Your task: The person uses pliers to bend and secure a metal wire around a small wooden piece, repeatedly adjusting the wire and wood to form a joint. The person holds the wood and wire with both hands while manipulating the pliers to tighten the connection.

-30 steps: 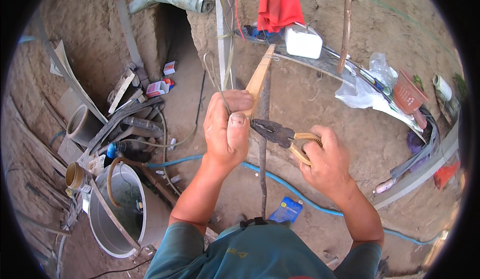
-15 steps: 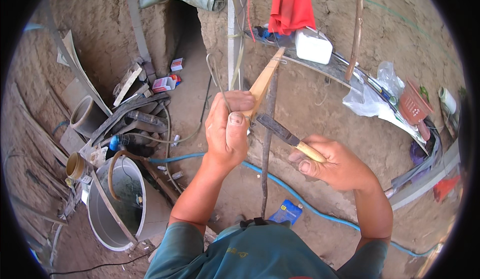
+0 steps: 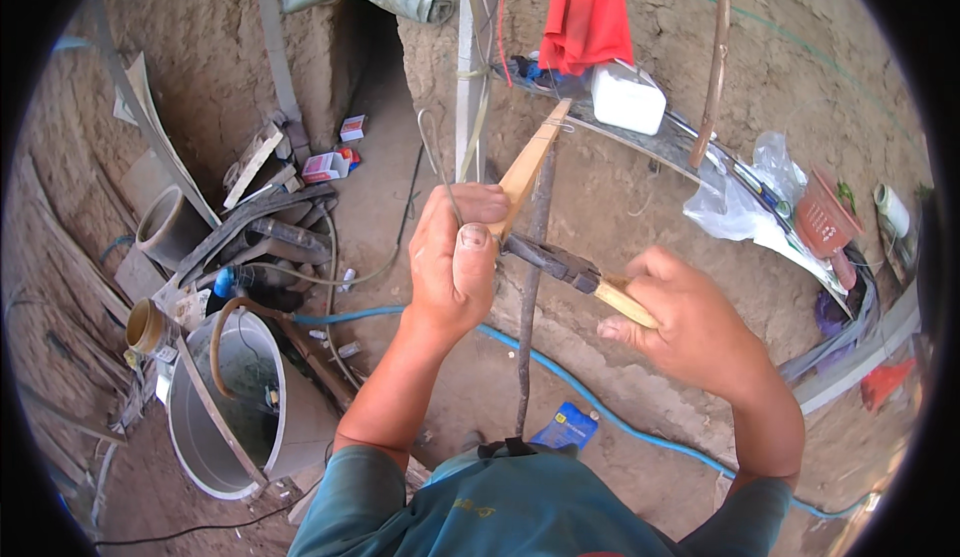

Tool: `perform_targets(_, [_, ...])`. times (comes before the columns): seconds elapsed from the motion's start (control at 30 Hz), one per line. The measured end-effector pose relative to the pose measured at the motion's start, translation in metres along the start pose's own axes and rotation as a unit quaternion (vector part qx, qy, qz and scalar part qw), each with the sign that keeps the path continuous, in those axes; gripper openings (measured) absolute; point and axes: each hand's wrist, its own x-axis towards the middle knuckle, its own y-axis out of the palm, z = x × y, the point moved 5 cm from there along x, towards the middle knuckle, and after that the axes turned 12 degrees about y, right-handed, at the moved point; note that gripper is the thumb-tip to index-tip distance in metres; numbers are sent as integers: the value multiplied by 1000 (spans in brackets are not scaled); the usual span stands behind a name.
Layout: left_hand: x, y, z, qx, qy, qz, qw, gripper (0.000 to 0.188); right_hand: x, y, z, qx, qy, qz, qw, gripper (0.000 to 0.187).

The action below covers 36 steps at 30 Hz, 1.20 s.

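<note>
My left hand is wrapped round a tapered piece of pale wood, which points up and away. A thin grey wire loops up from behind my left fingers, and more wire is bound round the wood near its far tip. My right hand grips pliers by their yellow handles. The dark jaws reach left to the wood's near end, beside my left thumb; whether they bite on wire there is too small to tell. A thin dark stick stands upright behind the pliers.
A large grey bucket of water stands at the lower left, near scattered scrap. A blue hose crosses the ground. Along the far right, a ledge carries a white container, plastic bags and a reddish-brown pot.
The pliers have turned in my right hand, and their handles now sit lower and farther right. My right hand has shifted slightly right. My left hand keeps its hold on the wood.
</note>
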Motion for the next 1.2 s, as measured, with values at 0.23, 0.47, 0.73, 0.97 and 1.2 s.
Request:
perform_targets(0.23, [1, 3, -6, 19, 11, 9, 1000, 45, -44, 3, 17, -241, -62, -216, 944, 16])
perform_targets(0.47, [4, 19, -5, 4, 20, 21, 1000, 19, -62, 66, 5, -92, 4, -255, 963, 29])
perform_targets(0.73, [10, 32, -13, 0, 30, 65, 997, 28, -43, 189, 7, 223, 115, -77, 965, 32])
perform_targets(0.97, [-4, 7, 6, -63, -40, -13, 997, 45, -56, 133, -29, 318, 134, -137, 928, 25])
perform_targets(1.2, [-10, -6, 13, -175, -129, -52, 975, 46, -11, 86, -4, 423, 56, -184, 886, 30])
